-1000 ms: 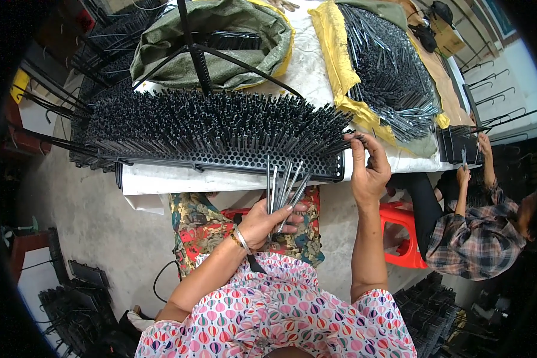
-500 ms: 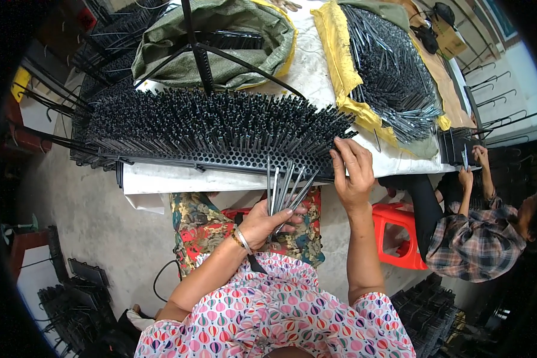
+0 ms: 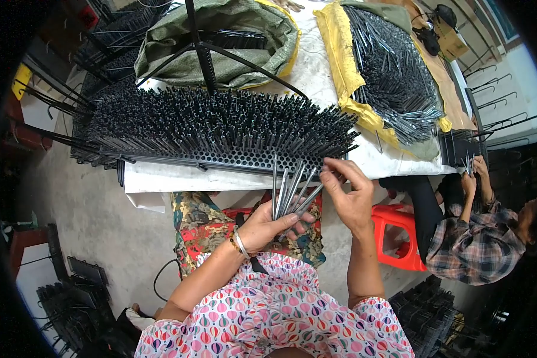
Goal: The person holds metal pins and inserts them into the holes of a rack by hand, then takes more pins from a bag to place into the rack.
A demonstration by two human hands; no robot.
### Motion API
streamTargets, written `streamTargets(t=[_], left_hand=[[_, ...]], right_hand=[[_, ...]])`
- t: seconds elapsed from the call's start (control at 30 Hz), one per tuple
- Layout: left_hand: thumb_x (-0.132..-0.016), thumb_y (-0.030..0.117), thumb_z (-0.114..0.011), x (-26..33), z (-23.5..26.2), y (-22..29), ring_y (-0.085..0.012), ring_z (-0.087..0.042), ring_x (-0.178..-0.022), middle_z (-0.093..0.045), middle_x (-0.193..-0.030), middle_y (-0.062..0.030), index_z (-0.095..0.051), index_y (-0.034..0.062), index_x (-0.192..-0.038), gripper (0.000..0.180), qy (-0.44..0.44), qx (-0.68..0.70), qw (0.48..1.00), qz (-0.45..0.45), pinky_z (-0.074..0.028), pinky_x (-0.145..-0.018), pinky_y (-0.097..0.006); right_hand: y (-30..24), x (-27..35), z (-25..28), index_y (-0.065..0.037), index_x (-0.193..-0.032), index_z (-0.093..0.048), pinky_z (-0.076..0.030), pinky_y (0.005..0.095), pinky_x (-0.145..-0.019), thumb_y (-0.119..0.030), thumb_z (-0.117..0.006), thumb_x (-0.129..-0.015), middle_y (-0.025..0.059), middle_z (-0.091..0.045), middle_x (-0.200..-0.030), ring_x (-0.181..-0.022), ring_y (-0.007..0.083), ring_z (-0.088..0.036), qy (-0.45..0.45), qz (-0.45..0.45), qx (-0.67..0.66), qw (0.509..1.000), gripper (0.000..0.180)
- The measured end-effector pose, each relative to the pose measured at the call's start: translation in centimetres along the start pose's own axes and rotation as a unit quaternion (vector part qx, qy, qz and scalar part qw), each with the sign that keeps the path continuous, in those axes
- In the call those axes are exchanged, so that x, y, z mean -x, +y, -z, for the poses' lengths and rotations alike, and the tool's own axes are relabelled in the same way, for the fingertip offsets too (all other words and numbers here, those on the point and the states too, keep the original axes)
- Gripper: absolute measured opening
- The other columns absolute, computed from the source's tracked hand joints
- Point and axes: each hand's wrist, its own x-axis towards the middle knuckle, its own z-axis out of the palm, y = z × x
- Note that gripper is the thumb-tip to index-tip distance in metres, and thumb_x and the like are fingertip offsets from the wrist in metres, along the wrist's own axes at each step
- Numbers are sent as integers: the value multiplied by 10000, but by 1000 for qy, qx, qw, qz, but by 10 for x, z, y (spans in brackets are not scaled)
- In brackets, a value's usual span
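My left hand [image 3: 259,230] is closed round a fanned bundle of thin metal rods [image 3: 291,190], their upper ends pointing at the rack. My right hand [image 3: 353,197] is just right of the bundle's tips, thumb and forefinger drawn close together. Whether a rod is between those fingers I cannot make out. Beyond both hands lies a long black perforated rack [image 3: 244,160]. Dark rods [image 3: 221,122] stand upright and packed in most of its holes, while the holes along the near edge show bare.
Behind the rack a green woven sack [image 3: 155,51] gapes under a black metal frame [image 3: 204,65]. A yellow-edged sack [image 3: 343,89] full of loose rods lies at the right. A co-worker [image 3: 477,238] handles rods there, near a red stool [image 3: 394,238].
My right hand has come away from the rack's right end, down and left toward the rod tips. My left hand has shifted slightly right with the bundle.
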Motion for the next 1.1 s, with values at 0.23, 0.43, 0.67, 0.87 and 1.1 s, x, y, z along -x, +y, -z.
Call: streamTargets(t=[0.23,0.43,0.67,0.87,1.1], left_hand=[[-924,124,-501,2,-2,-1,-102,-574,-799,-611,-1065,-102,-430,30,-1262,357,-52,-41,998,-2,-503,-677,-243],[-920,119,-508,2,-1,-5,-95,-571,-803,-615,-1049,-84,-478,29,-1199,295,-31,-42,999,10,-502,-687,-246],[-916,118,-519,-3,10,-17,-89,-568,-785,-619,-985,-63,-511,1,-1151,263,-18,-36,999,25,-499,-685,-242],[-924,134,-514,-10,5,-9,-110,-573,-792,-615,-988,-85,-491,-13,-1195,310,17,4,1000,10,-505,-668,-246],[-940,153,-486,-14,1,-10,-141,-585,-825,-603,-1046,-133,-434,-18,-1237,346,84,45,994,54,-516,-684,-263]], right_hand=[[9,4,-3,37,-915,-663,-436,231,-682,-128,-671,-813,43,-639,-822,-749,91,-554,-147,-171,-153,962,194],[3,3,-4,29,-869,-674,-433,213,-638,-98,-669,-816,27,-638,-782,-708,73,-549,-162,-234,-204,937,137],[8,6,-2,43,-930,-647,-479,227,-722,-49,-618,-847,82,-671,-859,-774,101,-603,-23,-159,-243,957,127],[0,-12,32,59,-977,-627,-486,237,-724,-77,-597,-874,93,-664,-861,-767,111,-608,124,-81,-191,970,172],[33,-26,33,59,-989,-615,-502,252,-726,-68,-607,-866,106,-664,-880,-811,140,-630,186,3,-77,980,177]])
